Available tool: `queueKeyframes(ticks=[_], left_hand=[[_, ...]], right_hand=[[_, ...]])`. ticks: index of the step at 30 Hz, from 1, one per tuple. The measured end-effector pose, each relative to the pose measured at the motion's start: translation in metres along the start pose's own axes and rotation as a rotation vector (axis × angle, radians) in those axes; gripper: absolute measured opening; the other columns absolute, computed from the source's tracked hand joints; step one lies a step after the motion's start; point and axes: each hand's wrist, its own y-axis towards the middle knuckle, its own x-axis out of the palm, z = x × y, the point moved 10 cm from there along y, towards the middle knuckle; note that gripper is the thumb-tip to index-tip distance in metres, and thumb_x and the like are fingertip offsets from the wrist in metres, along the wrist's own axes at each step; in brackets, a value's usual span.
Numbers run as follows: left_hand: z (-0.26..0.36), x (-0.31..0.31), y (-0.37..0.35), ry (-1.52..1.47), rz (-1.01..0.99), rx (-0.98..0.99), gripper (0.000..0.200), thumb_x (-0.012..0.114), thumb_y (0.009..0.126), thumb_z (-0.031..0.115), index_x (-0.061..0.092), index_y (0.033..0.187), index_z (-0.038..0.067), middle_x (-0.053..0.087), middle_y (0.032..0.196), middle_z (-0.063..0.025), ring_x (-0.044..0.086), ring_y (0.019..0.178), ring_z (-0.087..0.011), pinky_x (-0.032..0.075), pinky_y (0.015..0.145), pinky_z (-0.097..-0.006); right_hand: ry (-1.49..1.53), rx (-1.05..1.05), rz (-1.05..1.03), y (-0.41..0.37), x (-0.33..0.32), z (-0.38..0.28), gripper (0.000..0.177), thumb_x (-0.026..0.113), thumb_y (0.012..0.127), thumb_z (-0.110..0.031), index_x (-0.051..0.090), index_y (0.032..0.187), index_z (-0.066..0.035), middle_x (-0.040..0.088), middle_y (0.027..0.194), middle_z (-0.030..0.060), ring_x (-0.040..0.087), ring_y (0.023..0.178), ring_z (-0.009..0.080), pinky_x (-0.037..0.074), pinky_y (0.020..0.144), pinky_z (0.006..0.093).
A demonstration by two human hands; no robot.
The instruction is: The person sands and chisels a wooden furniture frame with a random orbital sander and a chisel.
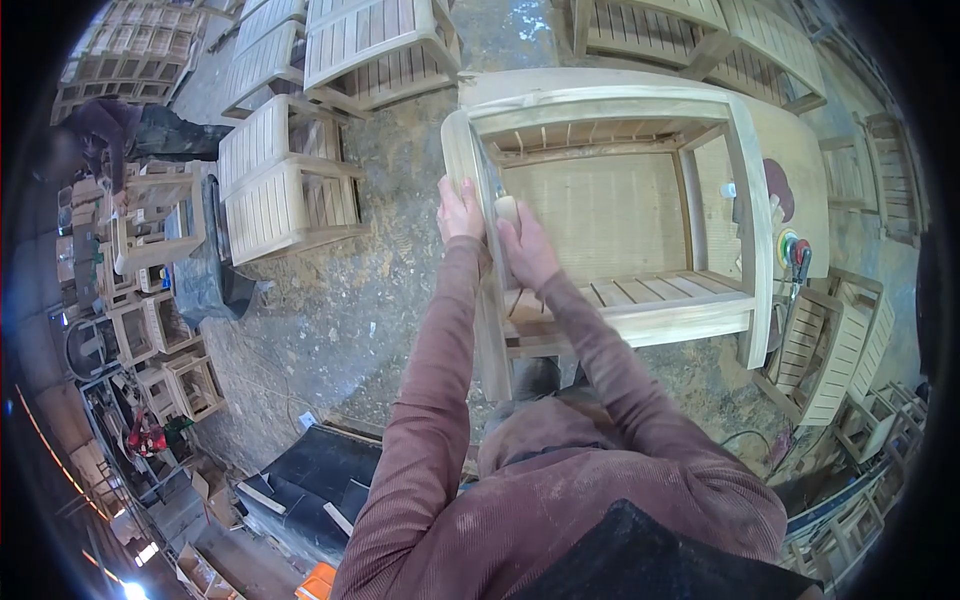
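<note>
A pale wooden slatted chair frame [742,220] lies tipped on a board-topped work surface in front of me. My left hand [461,210] is closed around the outer edge of its left side rail. Just inside that rail, my right hand [528,247] grips a short, light-coloured rounded handle [507,209]. The far end of this handled tool is partly hidden by the rail, so its kind does not show. Slats line the near and far inner sides of the frame.
A sander with a green and yellow rim [790,250] and a dark red disc [778,190] rest at the board's right. Slatted chairs [270,180] stand left and beyond. Another person [125,140] works at far left. A black-covered box [310,490] sits near my left side.
</note>
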Motion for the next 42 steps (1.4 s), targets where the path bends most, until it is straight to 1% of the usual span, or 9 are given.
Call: queueKeyframes(ticks=[13, 18, 27, 29, 30, 31, 34, 38, 42], left_hand=[[-0.005, 0.005, 0.000, -0.114, -0.022, -0.003, 0.042, 0.042, 0.091, 0.038, 0.043, 0.125, 0.013, 0.053, 0.117, -0.0242, 0.052, 0.105, -0.0431, 0.041, 0.087, -0.0480], [0.086, -0.008, -0.030, 0.623, 0.125, 0.609, 0.055, 0.046, 0.089, 0.027, 0.031, 0.140, 0.015, 0.032, 0.139, -0.0224, 0.044, 0.108, -0.0399, 0.040, 0.084, -0.0494], [0.056, 0.078, 0.028, 1.557, 0.217, 0.279, 0.057, 0.042, 0.089, 0.009, 0.026, 0.144, 0.018, 0.026, 0.137, -0.0380, 0.057, 0.089, -0.0504, 0.049, 0.052, -0.0503], [0.041, 0.088, 0.041, 1.522, 0.203, 0.223, 0.059, 0.044, 0.088, 0.008, 0.026, 0.144, 0.018, 0.026, 0.138, -0.0365, 0.056, 0.093, -0.0513, 0.050, 0.055, -0.0544], [0.042, 0.081, 0.040, 1.383, 0.050, 0.169, 0.060, 0.045, 0.088, 0.010, 0.025, 0.144, 0.018, 0.024, 0.140, -0.0348, 0.054, 0.097, -0.0519, 0.050, 0.056, -0.0595], [0.038, 0.083, 0.043, 1.201, -0.004, 0.130, 0.059, 0.044, 0.089, 0.011, 0.025, 0.144, 0.019, 0.020, 0.142, -0.0332, 0.051, 0.102, -0.0529, 0.048, 0.058, -0.0647], [0.029, 0.085, 0.037, 1.223, 0.031, 0.158, 0.056, 0.042, 0.090, 0.014, 0.026, 0.143, 0.024, 0.017, 0.143, -0.0331, 0.049, 0.103, -0.0548, 0.047, 0.057, -0.0674], [0.037, 0.081, 0.043, 1.223, 0.040, 0.107, 0.059, 0.041, 0.091, 0.015, 0.019, 0.145, 0.028, 0.018, 0.142, -0.0328, 0.051, 0.099, -0.0545, 0.048, 0.052, -0.0658], [0.045, 0.074, 0.042, 1.409, -0.023, 0.087, 0.061, 0.038, 0.090, 0.011, 0.016, 0.145, 0.025, 0.031, 0.136, -0.0345, 0.057, 0.084, -0.0518, 0.050, 0.041, -0.0566]], right_hand=[[-0.190, -0.129, 0.230, -0.036, -0.065, -0.026, 0.048, 0.052, 0.089, -0.029, 0.038, 0.131, -0.009, 0.062, 0.093, 0.0257, 0.061, 0.087, 0.0419, 0.050, 0.070, 0.0463], [-0.197, -0.192, 0.213, -0.086, -0.119, -0.029, 0.047, 0.054, 0.089, -0.027, 0.042, 0.128, -0.003, 0.063, 0.094, 0.0245, 0.064, 0.088, 0.0378, 0.050, 0.073, 0.0444], [-0.105, -0.001, 0.201, -0.125, -0.174, -0.012, 0.045, 0.051, 0.091, -0.020, 0.041, 0.128, 0.003, 0.057, 0.111, 0.0184, 0.055, 0.103, 0.0227, 0.042, 0.088, 0.0324], [-0.220, -0.357, 0.304, -0.127, -0.179, -0.008, 0.043, 0.050, 0.092, -0.022, 0.042, 0.127, 0.001, 0.054, 0.080, 0.0023, 0.050, 0.066, 0.0130, 0.042, 0.059, 0.0269], [-0.078, -0.122, 0.241, -0.126, -0.183, 0.036, 0.042, 0.049, 0.092, -0.020, 0.041, 0.129, -0.001, 0.050, 0.074, -0.0010, 0.044, 0.059, 0.0073, 0.037, 0.048, 0.0221], [0.031, 0.050, 0.227, -0.134, -0.187, 0.041, 0.047, 0.050, 0.092, -0.020, 0.038, 0.130, 0.005, 0.054, 0.113, 0.0151, 0.052, 0.103, 0.0210, 0.044, 0.086, 0.0314], [0.315, 0.088, 0.499, -0.160, -0.211, 0.032, 0.051, 0.049, 0.094, -0.027, 0.032, 0.135, -0.002, 0.047, 0.079, 0.0014, 0.043, 0.056, 0.0064, 0.032, 0.040, 0.0205], [0.426, -0.003, 0.892, -0.181, -0.288, 0.052, 0.045, 0.047, 0.095, -0.028, 0.035, 0.132, -0.005, 0.041, 0.069, -0.0011, 0.038, 0.051, 0.0058, 0.030, 0.040, 0.0204], [0.540, -0.037, 0.738, -0.159, -0.311, 0.077, 0.041, 0.046, 0.095, -0.028, 0.038, 0.128, -0.005, 0.041, 0.068, -0.0002, 0.038, 0.049, 0.0057, 0.029, 0.039, 0.0199]])
